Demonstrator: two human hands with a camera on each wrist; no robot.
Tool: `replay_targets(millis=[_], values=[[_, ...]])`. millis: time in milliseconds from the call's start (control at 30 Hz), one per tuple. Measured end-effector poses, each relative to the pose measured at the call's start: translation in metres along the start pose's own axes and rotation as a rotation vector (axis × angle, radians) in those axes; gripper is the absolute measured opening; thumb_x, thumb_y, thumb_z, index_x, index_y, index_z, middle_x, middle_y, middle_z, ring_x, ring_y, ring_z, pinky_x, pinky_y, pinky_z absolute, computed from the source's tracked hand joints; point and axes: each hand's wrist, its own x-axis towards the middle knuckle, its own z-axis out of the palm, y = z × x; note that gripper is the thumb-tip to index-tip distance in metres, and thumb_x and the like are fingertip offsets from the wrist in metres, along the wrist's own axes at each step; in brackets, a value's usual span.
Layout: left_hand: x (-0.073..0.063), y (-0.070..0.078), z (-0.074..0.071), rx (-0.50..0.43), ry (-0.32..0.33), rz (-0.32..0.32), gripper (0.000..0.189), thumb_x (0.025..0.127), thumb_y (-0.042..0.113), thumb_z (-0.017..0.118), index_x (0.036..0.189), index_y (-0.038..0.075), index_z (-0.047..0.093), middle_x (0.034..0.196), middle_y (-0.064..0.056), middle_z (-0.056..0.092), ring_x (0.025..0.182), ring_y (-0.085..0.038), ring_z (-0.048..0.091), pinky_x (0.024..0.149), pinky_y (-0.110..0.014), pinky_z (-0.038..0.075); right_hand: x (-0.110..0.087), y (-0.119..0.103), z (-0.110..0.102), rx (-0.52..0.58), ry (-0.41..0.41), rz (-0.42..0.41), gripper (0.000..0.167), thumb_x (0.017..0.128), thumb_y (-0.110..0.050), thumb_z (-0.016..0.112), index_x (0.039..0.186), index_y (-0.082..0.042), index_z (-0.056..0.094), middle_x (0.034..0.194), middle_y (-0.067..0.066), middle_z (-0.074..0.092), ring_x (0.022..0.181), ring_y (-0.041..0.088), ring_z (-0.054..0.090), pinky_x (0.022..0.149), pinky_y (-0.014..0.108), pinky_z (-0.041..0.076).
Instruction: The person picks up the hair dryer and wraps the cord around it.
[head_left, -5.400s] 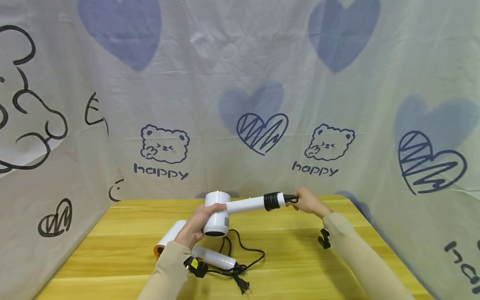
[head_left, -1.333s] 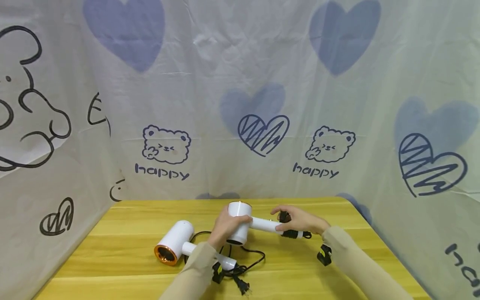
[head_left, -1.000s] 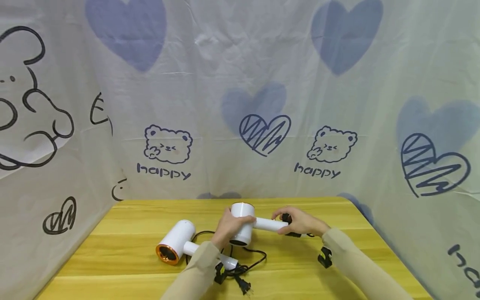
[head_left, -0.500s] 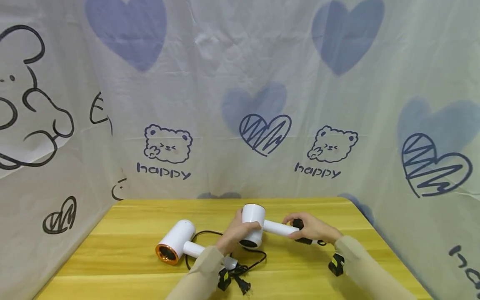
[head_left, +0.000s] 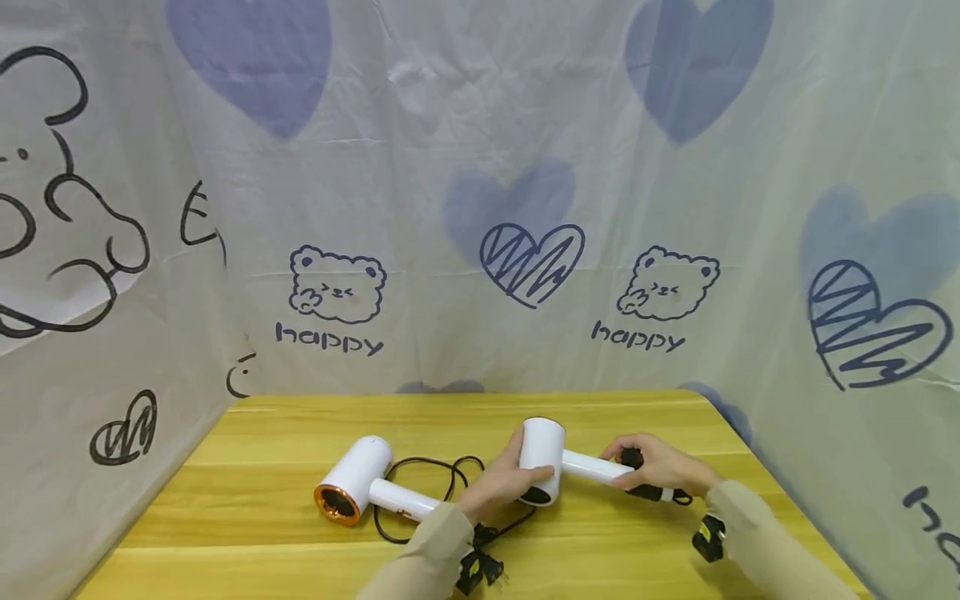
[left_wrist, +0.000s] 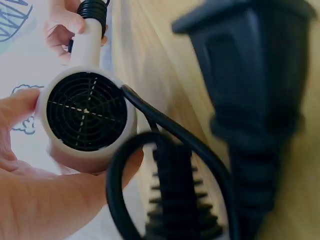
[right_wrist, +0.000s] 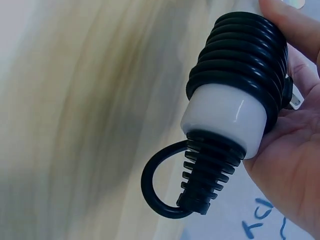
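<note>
While T-shaped white plastic dryer (head_left: 552, 452) is gripped by left hand (head_left: 501, 482) and right hand (head_left: 662, 467), positioning is presumed; steadying likely needed next.

The held hair dryer (head_left: 543, 444) looks glossy plastic, the tabletop (head_left: 600, 546) wood, the backdrop (head_left: 450, 117) creased cloth.

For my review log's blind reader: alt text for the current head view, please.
A person's left hand grips the barrel of a white hair dryer; the right hand holds its cord-wrapped handle. A second white dryer lies to the left on the wooden table, near a loose black cord.
</note>
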Motion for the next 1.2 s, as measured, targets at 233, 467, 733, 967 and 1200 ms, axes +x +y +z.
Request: replay_targets(millis=[233, 467, 733, 967, 1200], values=[[-0.001, 0.004, 0.013, 0.068, -0.025, -0.037, 0.099, 0.086, 0.019, 0.072, 0.158, 0.01, 0.004, 0.153, -0.024, 0.033, 0.125, -0.037, 0.048, 0.105, -0.054, 0.042, -0.01, 0.015, -0.006, 0.02, -0.03, 0.024, 0.04, 0.082, -0.02, 0.079, 0.116, -0.006, 0.066, 0.104, 0.008, 0.064, 0.09, 0.018, 0.055, 0.078, 0.024, 0.047], [-0.002, 0.001, 0.02, 0.007, -0.114, -0.066, 0.093, 0.089, 0.016, 0.069, 0.158, 0.008, 0.006, 0.163, -0.019, 0.014, 0.145, -0.037, 0.024, 0.118, -0.053, 0.026, -0.017, 0.028, -0.012, 0.031, -0.043, 0.078, 0.039, 0.081, -0.019, 0.079, 0.116, -0.006, 0.066, 0.105, 0.007, 0.064, 0.091, 0.019, 0.054, 0.08, 0.027, 0.045], [0.002, -0.004, 0.02, -0.036, -0.133, -0.071, 0.087, 0.095, 0.019, 0.063, 0.157, 0.007, 0.004, 0.164, -0.018, 0.005, 0.15, -0.038, 0.011, 0.12, -0.054, 0.02, -0.011, 0.027, -0.014, -0.018, -0.053, 0.115, 0.04, 0.083, -0.022, 0.078, 0.118, -0.007, 0.066, 0.113, 0.008, 0.064, 0.096, 0.019, 0.053, 0.083, 0.031, 0.044], [-0.005, -0.008, 0.013, 0.103, -0.065, -0.034, 0.078, 0.093, 0.024, 0.066, 0.155, 0.005, 0.024, 0.156, -0.019, 0.033, 0.141, -0.038, 0.035, 0.113, -0.055, 0.034, -0.006, 0.025, -0.01, -0.076, -0.044, 0.194, 0.041, 0.08, -0.024, 0.079, 0.118, -0.012, 0.066, 0.121, 0.008, 0.062, 0.102, 0.021, 0.052, 0.088, 0.037, 0.043], [-0.023, -0.006, -0.027, 0.34, 0.0, -0.067, 0.065, 0.091, 0.039, 0.067, 0.143, 0.006, 0.047, 0.138, -0.023, 0.053, 0.125, -0.04, 0.052, 0.098, -0.057, 0.047, 0.001, 0.01, -0.004, -0.25, -0.042, 0.189, 0.046, 0.079, -0.026, 0.08, 0.119, -0.011, 0.064, 0.119, 0.008, 0.062, 0.105, 0.024, 0.053, 0.092, 0.044, 0.045]])
